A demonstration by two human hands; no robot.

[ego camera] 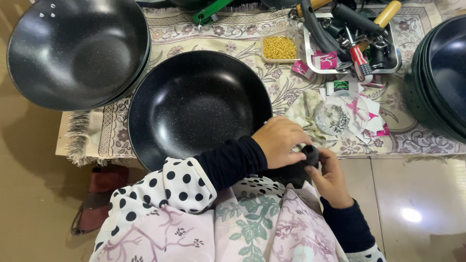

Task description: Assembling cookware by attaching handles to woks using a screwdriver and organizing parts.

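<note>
Head camera, looking straight down

It sits close above the lap, hands low centre, the mat across the upper frame.

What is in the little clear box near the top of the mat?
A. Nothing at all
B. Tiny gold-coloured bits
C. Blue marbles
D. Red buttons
B, because the small clear box on the patterned mat is filled with tiny gold-coloured pieces, sitting just left of the metal tray of tools and above the big black pan.
</note>
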